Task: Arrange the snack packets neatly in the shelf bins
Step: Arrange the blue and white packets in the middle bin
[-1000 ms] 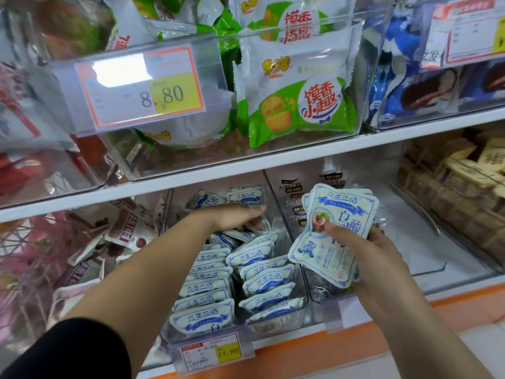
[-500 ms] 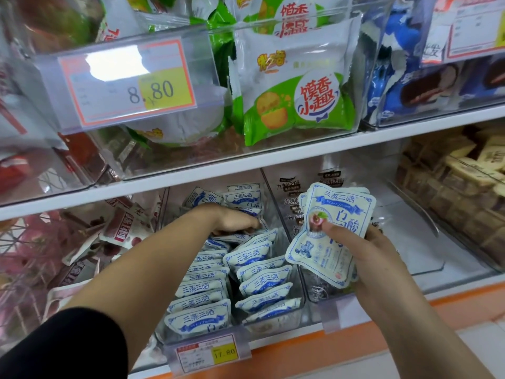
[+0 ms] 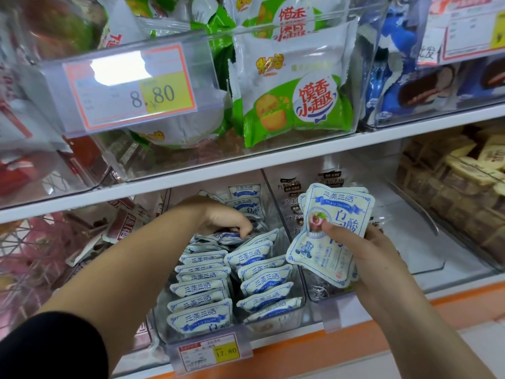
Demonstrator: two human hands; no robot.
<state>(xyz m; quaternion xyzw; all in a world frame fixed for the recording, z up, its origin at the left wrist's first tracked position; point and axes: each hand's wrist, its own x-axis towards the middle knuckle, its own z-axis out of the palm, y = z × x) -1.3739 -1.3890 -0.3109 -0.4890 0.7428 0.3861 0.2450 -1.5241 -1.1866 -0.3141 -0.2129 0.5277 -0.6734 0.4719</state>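
Nearest us, the orange shelf edge and a small price tag clipped to the front of the clear bin. That bin is packed tight, with two rows of white-and-blue packets standing on edge, barely a gap between them. The left hand is down at the back of the left row, fingers curled over the rear packet, close under the white shelf above, so there's little headroom. The right hand holds a stack of packets upright, thumb pressed on the front one, just right of the bin's dividing wall. Behind it, the neighbouring bin has plenty of bare floor, with only some dark-lettered bags at the back. Far right is a bin of tan blocks. Up top are green bags behind a big price tag.
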